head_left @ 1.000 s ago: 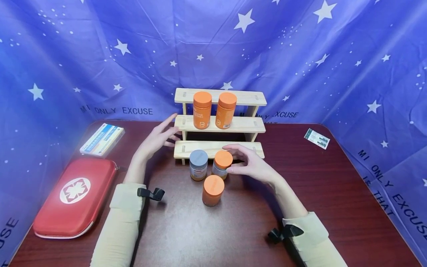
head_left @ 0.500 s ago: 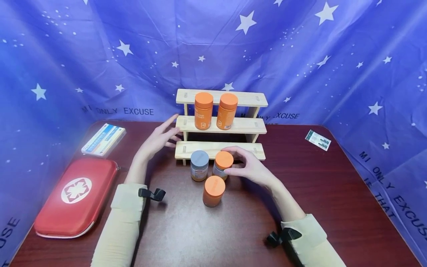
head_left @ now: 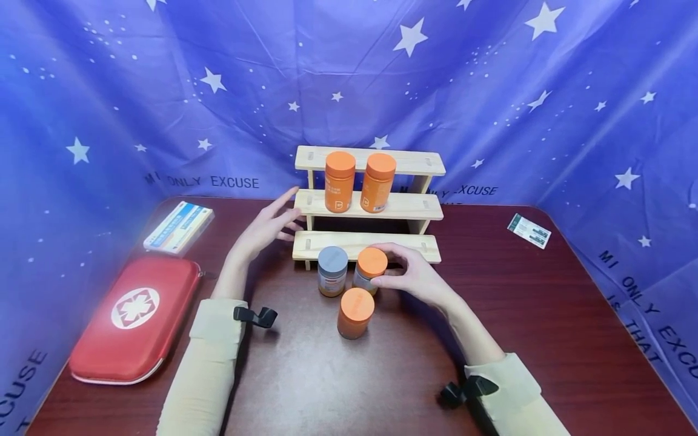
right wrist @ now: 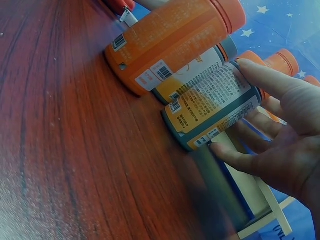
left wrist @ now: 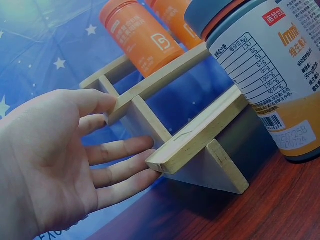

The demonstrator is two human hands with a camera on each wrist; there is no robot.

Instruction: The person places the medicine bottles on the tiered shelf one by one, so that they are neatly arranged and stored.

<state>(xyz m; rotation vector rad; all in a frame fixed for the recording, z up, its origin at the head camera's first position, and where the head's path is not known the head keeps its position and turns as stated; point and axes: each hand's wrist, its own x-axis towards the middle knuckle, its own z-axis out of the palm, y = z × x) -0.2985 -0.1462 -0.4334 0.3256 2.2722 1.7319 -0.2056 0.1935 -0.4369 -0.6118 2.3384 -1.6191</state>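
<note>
My right hand [head_left: 417,275] holds a supplement bottle with an orange cap [head_left: 372,263], thumb and fingers on opposite sides of its grey-and-yellow label [right wrist: 215,107]. This bottle stands on the table before the lowest board. Beside it is a grey-capped bottle [head_left: 332,269], and an orange bottle [head_left: 355,313] stands nearer the front. With fingers extended, my left hand [head_left: 264,233] rests its fingertips at the left ends of a three-tier wooden shelf [left wrist: 165,80]. Two more orange bottles, left [head_left: 339,183] and right [head_left: 378,183], stand on the middle board.
A red zippered case with a white cross [head_left: 136,315] lies at the left. Behind it is a blue-and-white medicine box [head_left: 179,229]. A small green-and-white packet [head_left: 529,231] lies at the back right. A blue star-printed curtain [head_left: 272,72] surrounds the table's back and sides.
The whole head view has shifted slightly to the right. My right thumb and fingers have closed in on the orange-capped supplement bottle; my left hand stays at the shelf.
</note>
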